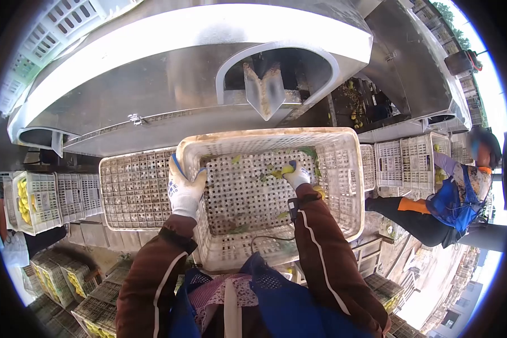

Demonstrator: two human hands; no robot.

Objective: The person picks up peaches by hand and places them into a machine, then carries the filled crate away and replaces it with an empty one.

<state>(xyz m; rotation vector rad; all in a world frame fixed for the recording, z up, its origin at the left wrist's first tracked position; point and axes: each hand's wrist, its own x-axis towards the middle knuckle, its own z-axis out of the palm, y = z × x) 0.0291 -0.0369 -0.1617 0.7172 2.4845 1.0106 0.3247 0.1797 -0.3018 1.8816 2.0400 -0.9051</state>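
A large white plastic crate point(248, 191) with a perforated bottom stands in front of me, with green leaves and bits scattered inside. My left hand point(185, 188), in a white glove, is at the crate's left wall, its thumb and fingers apart. Inside the crate, toward the right, my right hand point(296, 174) has its gloved fingers closed round a small yellow-green piece point(288, 168). Whether that piece is a fruit or a leaf is hard to tell. A thin cord lies across the crate's near part.
A metal machine point(169, 84) with a chute point(264, 90) stands beyond the crate. Upturned crates point(135, 188) lie to the left. A crate of yellow fruit point(34, 203) is farther left. A co-worker point(462, 191) is at the right beside more crates.
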